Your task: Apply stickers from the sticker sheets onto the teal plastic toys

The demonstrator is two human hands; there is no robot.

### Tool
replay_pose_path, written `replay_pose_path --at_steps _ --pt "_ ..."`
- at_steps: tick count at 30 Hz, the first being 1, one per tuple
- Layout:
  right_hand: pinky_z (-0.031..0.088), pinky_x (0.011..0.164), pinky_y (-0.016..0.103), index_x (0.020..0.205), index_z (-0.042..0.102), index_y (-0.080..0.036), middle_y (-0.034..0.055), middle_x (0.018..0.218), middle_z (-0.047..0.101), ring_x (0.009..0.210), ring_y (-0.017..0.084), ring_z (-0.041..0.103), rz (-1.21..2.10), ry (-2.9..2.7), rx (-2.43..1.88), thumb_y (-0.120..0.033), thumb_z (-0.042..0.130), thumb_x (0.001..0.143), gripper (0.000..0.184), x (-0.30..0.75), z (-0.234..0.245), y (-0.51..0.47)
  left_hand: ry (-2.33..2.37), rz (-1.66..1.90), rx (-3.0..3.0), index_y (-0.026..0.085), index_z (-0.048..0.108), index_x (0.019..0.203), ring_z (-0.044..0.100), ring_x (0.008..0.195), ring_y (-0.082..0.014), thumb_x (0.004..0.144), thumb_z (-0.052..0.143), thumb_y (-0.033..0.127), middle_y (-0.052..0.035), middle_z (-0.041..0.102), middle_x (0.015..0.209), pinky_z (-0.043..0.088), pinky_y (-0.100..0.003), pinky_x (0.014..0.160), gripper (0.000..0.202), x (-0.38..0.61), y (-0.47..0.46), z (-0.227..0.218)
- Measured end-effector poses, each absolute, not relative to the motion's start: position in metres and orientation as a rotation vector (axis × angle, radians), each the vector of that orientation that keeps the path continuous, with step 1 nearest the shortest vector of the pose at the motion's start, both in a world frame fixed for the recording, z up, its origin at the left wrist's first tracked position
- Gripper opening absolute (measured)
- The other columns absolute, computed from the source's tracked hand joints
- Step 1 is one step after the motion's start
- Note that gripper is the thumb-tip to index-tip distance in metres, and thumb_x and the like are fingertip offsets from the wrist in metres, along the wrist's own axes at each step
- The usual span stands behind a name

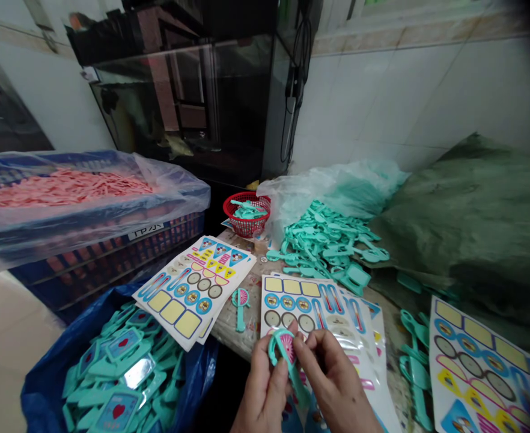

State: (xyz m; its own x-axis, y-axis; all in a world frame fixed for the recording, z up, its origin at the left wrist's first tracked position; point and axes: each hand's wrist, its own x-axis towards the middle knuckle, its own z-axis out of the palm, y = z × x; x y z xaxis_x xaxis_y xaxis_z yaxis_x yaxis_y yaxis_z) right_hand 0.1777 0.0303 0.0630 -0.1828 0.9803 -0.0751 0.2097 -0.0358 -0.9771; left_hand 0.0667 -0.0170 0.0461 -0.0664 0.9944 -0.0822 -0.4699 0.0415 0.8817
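My left hand (262, 391) is closed round a small teal plastic toy piece (284, 355) with a round head and a handle. My right hand (332, 379) pinches at a pink sticker on the round head, fingers pressed together. Both hands hover low over a sticker sheet (310, 307) printed with round, yellow rectangular and long shapes. A finished teal piece (240, 304) with a pink round sticker lies on the table just left of that sheet. Another sticker sheet (193, 288) lies further left.
A heap of bare teal pieces (328, 246) spills from a clear bag (337, 186). Small red basket (247, 213) behind. Blue bag (48, 385) of stickered teal parts at lower left. Blue crate (89, 252) with pink parts (62, 186). More sheets (481, 367) right; green sack (472, 216).
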Motion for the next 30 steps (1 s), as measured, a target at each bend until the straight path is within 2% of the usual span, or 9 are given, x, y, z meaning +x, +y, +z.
replay_pose_path --at_steps 4,8,11,15,20,22,24,27,30 --pt "0.035 0.055 0.026 0.075 0.041 -0.024 -0.0048 0.063 0.048 0.059 0.015 0.045 1.049 -1.739 -1.531 -0.059 0.053 0.075 0.037 0.184 0.067 0.032 1.058 1.376 0.784 0.021 0.051 0.121 0.053 0.117 -0.0278 0.079 0.057 0.048 -0.0121 0.057 0.129 0.043 -0.039 0.099 0.05 0.065 -0.019 0.052" --pt "0.034 0.056 0.027 0.073 0.042 -0.023 -0.0038 0.064 0.051 0.063 0.017 0.049 0.912 -1.863 -1.719 -0.061 0.057 0.069 0.04 0.192 0.07 0.035 1.226 1.347 0.882 0.019 0.061 0.101 0.062 0.102 -0.0248 0.076 0.061 0.048 -0.0109 0.068 0.111 0.049 -0.033 0.09 0.038 0.063 -0.019 0.058" --pt "0.035 0.057 0.026 0.072 0.044 -0.023 -0.004 0.063 0.048 0.062 0.016 0.048 0.876 -1.822 -1.723 -0.058 0.05 0.075 0.036 0.208 0.063 0.035 1.251 1.326 0.848 0.019 0.06 0.099 0.065 0.096 -0.0246 0.076 0.059 0.049 -0.0102 0.07 0.106 0.052 -0.032 0.083 0.038 0.053 -0.016 0.063" --pt "0.036 0.053 0.024 0.069 0.047 -0.022 -0.0052 0.058 0.04 0.056 0.014 0.044 0.862 -1.75 -1.703 -0.058 0.043 0.08 0.038 0.241 0.047 0.028 1.381 1.325 0.882 0.019 0.055 0.102 0.064 0.097 -0.0237 0.081 0.051 0.048 -0.0088 0.068 0.105 0.051 -0.036 0.086 0.036 0.023 0.004 0.069" --pt "0.041 0.054 0.023 0.072 0.053 -0.022 -0.0037 0.058 0.047 0.056 0.014 0.048 0.911 -1.662 -1.703 -0.059 0.048 0.077 0.037 0.262 0.036 0.015 1.839 1.238 1.376 0.022 0.057 0.098 0.064 0.095 -0.025 0.085 0.04 0.044 -0.0079 0.069 0.099 0.049 -0.042 0.085 0.03 -0.015 0.044 0.054" --pt "0.043 0.055 0.023 0.074 0.054 -0.022 -0.0028 0.061 0.05 0.058 0.015 0.052 1.006 -1.647 -1.715 -0.059 0.047 0.077 0.037 0.265 0.038 0.012 1.915 1.238 1.453 0.02 0.059 0.096 0.061 0.099 -0.0292 0.081 0.045 0.04 -0.011 0.068 0.099 0.044 -0.049 0.091 0.029 -0.024 0.059 0.042" --pt "0.046 0.057 0.023 0.077 0.054 -0.022 -0.0017 0.065 0.054 0.061 0.016 0.056 1.062 -1.635 -1.737 -0.058 0.046 0.078 0.036 0.27 0.041 0.011 1.983 1.277 1.501 0.016 0.059 0.1 0.053 0.11 -0.0331 0.076 0.047 0.035 -0.0163 0.064 0.11 0.035 -0.053 0.1 0.033 -0.03 0.067 0.033" --pt "0.045 0.058 0.023 0.077 0.054 -0.023 -0.0015 0.067 0.056 0.065 0.017 0.056 0.957 -1.688 -1.778 -0.055 0.045 0.08 0.033 0.28 0.045 0.015 2.032 1.344 1.575 0.013 0.056 0.106 0.046 0.12 -0.0329 0.076 0.044 0.033 -0.0194 0.056 0.123 0.027 -0.053 0.105 0.038 -0.033 0.065 0.028" --pt "0.04 0.054 0.025 0.068 0.05 -0.023 -0.0021 0.061 0.052 0.059 0.016 0.052 0.732 -1.788 -1.8 -0.054 0.043 0.081 0.034 0.292 0.044 0.032 2.003 1.37 1.627 0.015 0.056 0.108 0.048 0.117 -0.0301 0.081 0.042 0.037 -0.0173 0.058 0.12 0.032 -0.051 0.102 0.037 -0.028 0.049 0.03"
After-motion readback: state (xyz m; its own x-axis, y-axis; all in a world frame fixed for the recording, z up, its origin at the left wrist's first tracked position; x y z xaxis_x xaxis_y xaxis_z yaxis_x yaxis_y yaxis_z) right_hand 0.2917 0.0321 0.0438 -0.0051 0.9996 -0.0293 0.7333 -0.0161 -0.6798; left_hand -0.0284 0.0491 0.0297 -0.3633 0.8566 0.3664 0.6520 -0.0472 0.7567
